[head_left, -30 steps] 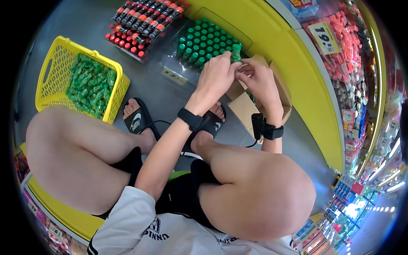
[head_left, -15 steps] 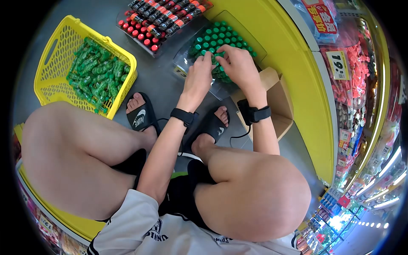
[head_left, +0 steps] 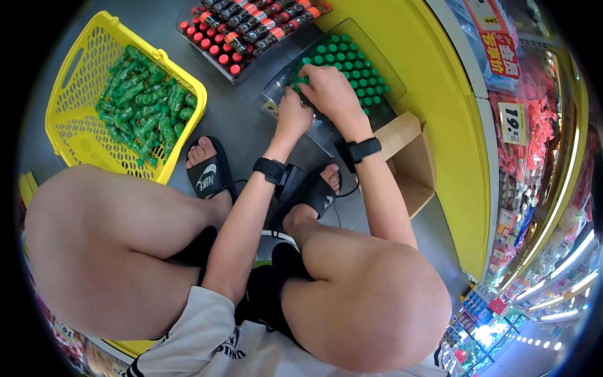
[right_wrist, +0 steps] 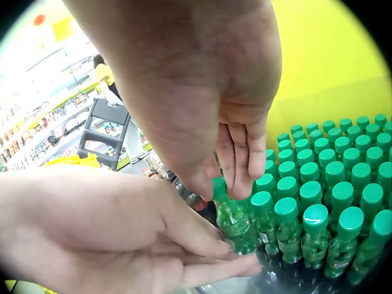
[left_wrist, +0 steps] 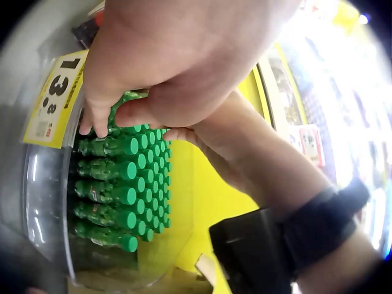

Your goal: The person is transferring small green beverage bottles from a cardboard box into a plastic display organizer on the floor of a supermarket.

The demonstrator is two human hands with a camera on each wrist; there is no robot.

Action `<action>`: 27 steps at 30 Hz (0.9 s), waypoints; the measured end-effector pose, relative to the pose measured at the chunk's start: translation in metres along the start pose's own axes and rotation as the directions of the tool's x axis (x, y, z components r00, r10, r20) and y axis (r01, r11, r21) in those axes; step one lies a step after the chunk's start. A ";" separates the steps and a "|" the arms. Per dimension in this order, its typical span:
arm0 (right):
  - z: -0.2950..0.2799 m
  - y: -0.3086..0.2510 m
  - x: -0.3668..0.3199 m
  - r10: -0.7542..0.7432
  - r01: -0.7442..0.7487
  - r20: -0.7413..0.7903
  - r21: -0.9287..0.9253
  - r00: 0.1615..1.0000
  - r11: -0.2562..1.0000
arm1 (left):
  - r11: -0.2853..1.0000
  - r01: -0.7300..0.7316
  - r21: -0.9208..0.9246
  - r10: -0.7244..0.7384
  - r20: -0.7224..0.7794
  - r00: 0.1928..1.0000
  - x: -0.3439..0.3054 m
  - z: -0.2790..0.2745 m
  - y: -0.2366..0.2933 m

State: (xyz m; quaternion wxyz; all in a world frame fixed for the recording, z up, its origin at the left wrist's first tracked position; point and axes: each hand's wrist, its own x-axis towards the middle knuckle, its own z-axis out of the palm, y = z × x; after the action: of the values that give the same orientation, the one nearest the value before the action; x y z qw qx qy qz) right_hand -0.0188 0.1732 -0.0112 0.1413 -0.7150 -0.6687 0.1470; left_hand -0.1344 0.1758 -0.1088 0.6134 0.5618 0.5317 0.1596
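Observation:
My right hand (right_wrist: 202,122) comes down from above and pinches a green bottle (right_wrist: 234,220) by its green cap. Palm up in the right wrist view, my left hand (right_wrist: 122,239) has thumb and fingertips at the lower part of the same bottle. In the head view the left hand (head_left: 294,116) and right hand (head_left: 333,91) meet over the front left of a clear bin (head_left: 323,141). Rows of upright green-capped bottles (right_wrist: 315,220) stand in this bin, right beside the held one. In the left wrist view, my left fingers overlap the front row.
A yellow basket (head_left: 200,100) with many loose green bottles stands to the left. Behind it is a bin of red-capped dark bottles (head_left: 235,38). An open cardboard box (head_left: 414,163) sits right of the green bin, against a yellow shelf base (head_left: 465,169). A price card (left_wrist: 55,98) fronts the bin.
Both hands have moved left, from beside the cardboard box, where they held a green bottle, to the front left of the clear bin. The head view has shifted too.

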 end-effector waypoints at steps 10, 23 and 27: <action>0.027 0.008 0.019 0.108 -0.111 0.106 0.022 0.988 0.994 | 0.767 0.217 -0.604 -0.145 0.166 0.975 0.020 0.003 -0.007; 0.031 0.005 0.020 0.097 -0.102 0.091 0.055 0.991 0.993 | 0.388 0.288 -0.876 -0.281 0.185 0.942 0.018 -0.011 0.014; 0.032 0.006 0.024 0.041 -0.041 0.018 0.025 0.999 0.999 | 0.278 0.257 -0.926 -0.349 0.152 0.925 0.014 -0.012 0.025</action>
State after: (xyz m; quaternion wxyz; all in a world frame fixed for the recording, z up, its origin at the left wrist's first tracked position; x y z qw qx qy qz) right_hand -0.0246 0.1967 -0.0439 0.1416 -0.7254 -0.6532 0.1646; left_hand -0.1291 0.2012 -0.0919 0.8186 -0.0087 0.4650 0.3369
